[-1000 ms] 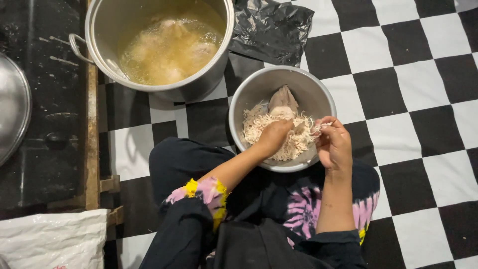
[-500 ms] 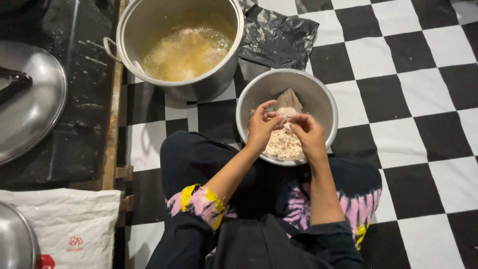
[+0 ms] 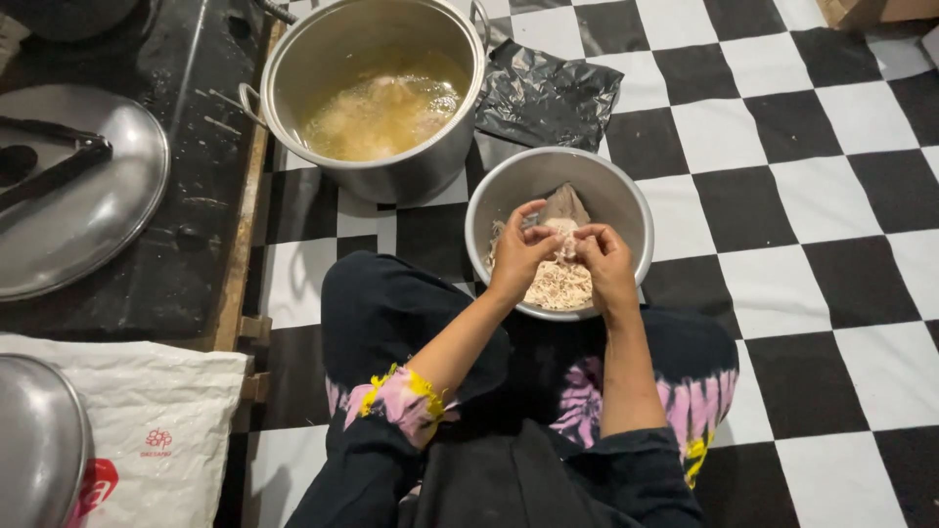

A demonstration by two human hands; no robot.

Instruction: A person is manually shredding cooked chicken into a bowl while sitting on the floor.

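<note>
A metal bowl sits on the checkered floor in front of my knees, holding a heap of pale shredded meat and a larger brownish piece at the back. Over the bowl, my left hand and my right hand are close together, both pinching one pale lump of meat between their fingertips. A big metal pot of yellowish broth with pieces in it stands just beyond the bowl to the left.
A crumpled black plastic bag lies behind the bowl. At left, a dark raised surface carries a round metal lid with black tongs on it. A white sack and another metal lid are at bottom left.
The view has shifted right and down, showing more of the lids at left. My hands came together over the bowl and now both hold one lump of meat.
</note>
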